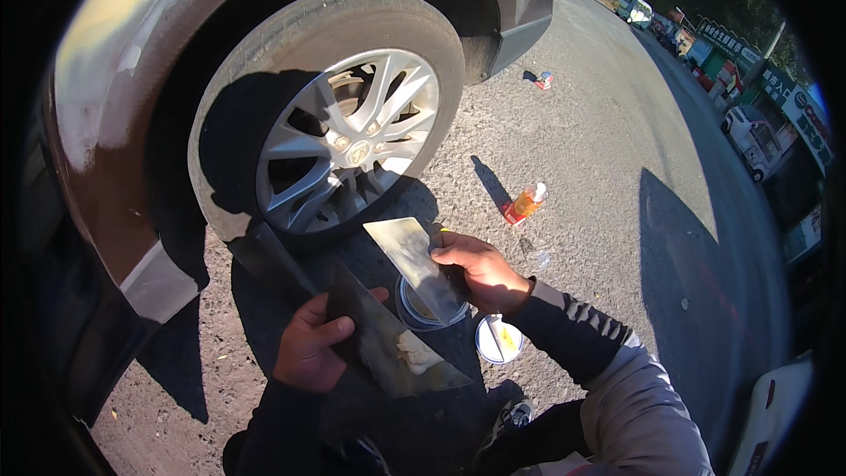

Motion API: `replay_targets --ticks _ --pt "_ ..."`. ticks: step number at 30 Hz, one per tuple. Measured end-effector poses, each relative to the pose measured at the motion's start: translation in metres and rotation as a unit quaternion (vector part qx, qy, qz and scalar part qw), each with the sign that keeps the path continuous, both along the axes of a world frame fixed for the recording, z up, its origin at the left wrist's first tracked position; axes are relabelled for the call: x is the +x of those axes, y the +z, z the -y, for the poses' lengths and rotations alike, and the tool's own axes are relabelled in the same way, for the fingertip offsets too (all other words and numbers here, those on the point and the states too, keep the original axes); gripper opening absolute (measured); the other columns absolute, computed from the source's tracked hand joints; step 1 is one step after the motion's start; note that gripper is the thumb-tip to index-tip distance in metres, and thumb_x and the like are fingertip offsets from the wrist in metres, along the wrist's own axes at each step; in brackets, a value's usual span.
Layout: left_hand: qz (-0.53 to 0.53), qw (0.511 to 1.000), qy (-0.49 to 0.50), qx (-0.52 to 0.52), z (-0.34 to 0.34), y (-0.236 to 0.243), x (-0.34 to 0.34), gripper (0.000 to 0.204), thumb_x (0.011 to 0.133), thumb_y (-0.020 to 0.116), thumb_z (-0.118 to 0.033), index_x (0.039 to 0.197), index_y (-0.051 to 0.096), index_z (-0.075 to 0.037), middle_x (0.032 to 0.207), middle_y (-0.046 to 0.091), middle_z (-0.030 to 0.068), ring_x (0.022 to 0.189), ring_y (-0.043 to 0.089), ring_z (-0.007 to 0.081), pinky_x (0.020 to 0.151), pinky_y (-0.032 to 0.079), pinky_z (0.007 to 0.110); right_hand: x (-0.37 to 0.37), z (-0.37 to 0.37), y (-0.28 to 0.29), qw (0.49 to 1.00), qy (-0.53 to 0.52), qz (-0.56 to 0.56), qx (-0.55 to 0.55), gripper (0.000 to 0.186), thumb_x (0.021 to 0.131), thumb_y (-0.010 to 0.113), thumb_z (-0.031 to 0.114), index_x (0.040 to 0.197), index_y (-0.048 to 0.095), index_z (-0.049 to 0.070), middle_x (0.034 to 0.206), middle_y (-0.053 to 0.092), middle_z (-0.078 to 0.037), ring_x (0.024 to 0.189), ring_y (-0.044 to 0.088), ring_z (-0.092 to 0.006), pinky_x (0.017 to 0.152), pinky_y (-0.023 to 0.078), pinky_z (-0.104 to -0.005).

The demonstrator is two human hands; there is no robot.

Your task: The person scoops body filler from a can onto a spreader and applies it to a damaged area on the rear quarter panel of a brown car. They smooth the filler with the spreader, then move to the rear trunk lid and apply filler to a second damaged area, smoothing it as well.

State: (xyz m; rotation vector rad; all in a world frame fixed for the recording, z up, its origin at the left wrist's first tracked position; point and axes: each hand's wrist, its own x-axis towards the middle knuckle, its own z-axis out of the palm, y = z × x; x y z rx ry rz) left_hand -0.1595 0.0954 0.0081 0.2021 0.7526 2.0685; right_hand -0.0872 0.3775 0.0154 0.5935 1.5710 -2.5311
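Observation:
My left hand (310,345) grips a flat dark board (388,344) with a lump of pale putty (414,354) on it. My right hand (483,270) holds a wide metal scraper blade (411,256), its tip dipping toward an open round tin (414,310) on the ground. The tin's lid (499,340), smeared with yellowish paste, lies just to the right of the tin. Both hands sit close together below the car wheel (335,128).
A brown car body (106,123) with its silver alloy wheel fills the upper left. An orange bottle (527,203) stands on the gravel to the right, and a small can (544,80) lies farther off. A road with parked vehicles (749,137) runs at the right.

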Motion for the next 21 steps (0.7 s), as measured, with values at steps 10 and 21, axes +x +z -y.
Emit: replay_targets --ticks 10,21 --pt "-0.145 0.965 -0.077 -0.204 -0.018 -0.002 0.012 0.026 0.094 0.068 -0.001 0.120 0.068 0.005 0.107 0.074 0.0090 0.095 0.069 0.0143 0.090 0.054 0.031 0.022 -0.015 -0.027 0.993 0.102 -0.012 0.057 0.024 0.106 0.063 0.027 0.111 0.063 0.004 0.092 0.072 -0.005 0.075 0.070 -0.0117 0.069 0.061 -0.0292" --pt "-0.111 0.972 0.062 -0.198 -0.010 -0.019 -0.017 0.029 0.098 0.062 -0.001 0.126 0.065 0.003 0.116 0.073 0.0102 0.103 0.070 0.0194 0.098 0.053 0.035 0.153 -0.080 -0.254 0.703 0.176 0.412 0.552 0.143 0.066 0.083 0.075 0.160 0.016 -0.009 0.164 0.018 -0.036 0.151 0.019 -0.0584 0.118 0.030 -0.0658"
